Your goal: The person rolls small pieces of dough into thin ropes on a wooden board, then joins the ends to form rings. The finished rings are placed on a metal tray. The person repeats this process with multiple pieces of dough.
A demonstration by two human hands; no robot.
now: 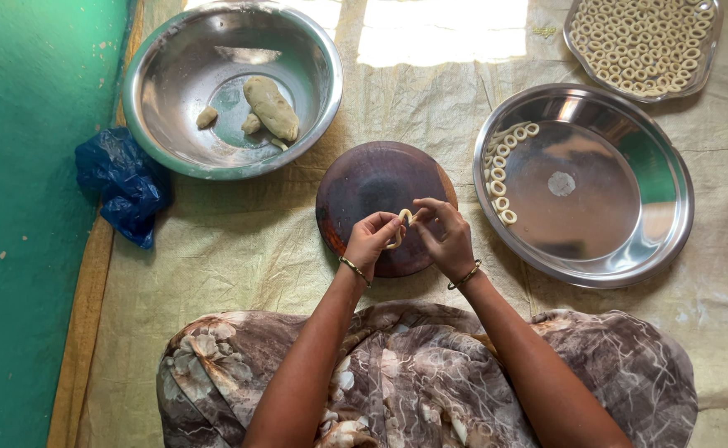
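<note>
Hands pinch a thin dough strip (pixel 399 226) into a ring over a round wooden board (pixel 372 187) — left hand (pixel 371 241) and right hand (pixel 445 236) both closed on it. Squeezing too hard could tear it.

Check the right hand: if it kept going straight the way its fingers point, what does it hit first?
The right hand points up-left, fingers pinching the dough ring shared with the left hand. Past that, it would likely meet the left hand's fingertips, then the round wooden board below; depth is unclear.

both hands (pixel 410 236) together, fingertips pinched
</note>
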